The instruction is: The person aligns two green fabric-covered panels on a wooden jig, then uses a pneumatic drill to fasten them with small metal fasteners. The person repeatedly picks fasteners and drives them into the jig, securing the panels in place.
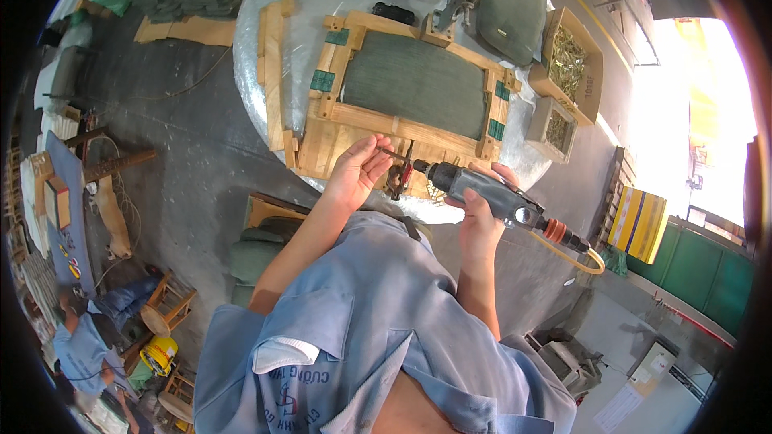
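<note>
In my right hand is a grey power drill, held level with its chuck toward the left. A thin dark bit runs from the chuck to the fingertips of my left hand. Those fingers are pinched at its tip; whatever small piece they may hold there is hidden. Just beyond both hands lies a wooden frame jig with a dark green panel inside it. A red-handled clamp sits at the jig's near side, under the bit.
Another clamp stands at the jig's far side. Rounded green panels lie behind. To the right, a cardboard box holds many small pieces, beside a small bin. A yellow hose trails from the drill. A co-worker is at lower left.
</note>
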Tool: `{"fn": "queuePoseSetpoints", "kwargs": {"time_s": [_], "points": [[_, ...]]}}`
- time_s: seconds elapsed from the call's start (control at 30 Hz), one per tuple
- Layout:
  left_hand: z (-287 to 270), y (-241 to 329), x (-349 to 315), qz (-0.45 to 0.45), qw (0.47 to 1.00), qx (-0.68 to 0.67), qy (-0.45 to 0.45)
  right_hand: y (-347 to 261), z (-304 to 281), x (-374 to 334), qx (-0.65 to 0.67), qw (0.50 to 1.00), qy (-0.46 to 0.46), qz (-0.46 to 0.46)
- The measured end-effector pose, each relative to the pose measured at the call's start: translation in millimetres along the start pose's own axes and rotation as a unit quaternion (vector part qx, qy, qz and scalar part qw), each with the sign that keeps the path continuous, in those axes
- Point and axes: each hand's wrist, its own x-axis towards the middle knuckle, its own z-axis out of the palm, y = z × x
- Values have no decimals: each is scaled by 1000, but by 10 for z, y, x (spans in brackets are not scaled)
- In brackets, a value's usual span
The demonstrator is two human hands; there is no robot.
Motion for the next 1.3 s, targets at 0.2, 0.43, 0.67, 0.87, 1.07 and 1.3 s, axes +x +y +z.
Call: {"fn": "queuePoseSetpoints", "kwargs": {"time_s": [0.2, 0.43, 0.67, 0.87, 1.07, 1.3], "points": [[90, -17, 74, -27, 999, -12, 45, 19, 43, 16, -10, 1000, 5, 8], [114, -6, 213, -48, 994, -70, 75, 213, -11, 183, -80, 996, -11, -34], [198, 190, 434, -26, 990, -114, 75, 247, 245, 477, -67, 997, -12, -34], [238, 390, 769, -28, 987, -122, 99, 330, 472, 879, -74, 997, -33, -21], [204, 579, 1083, -29, 981, -160, 104, 431, 695, 1270, -135, 987, -77, -49], [93, 742, 1302, -62, 979, -187, 58, 419, 919, 1561, -188, 971, -128, -80]]}}
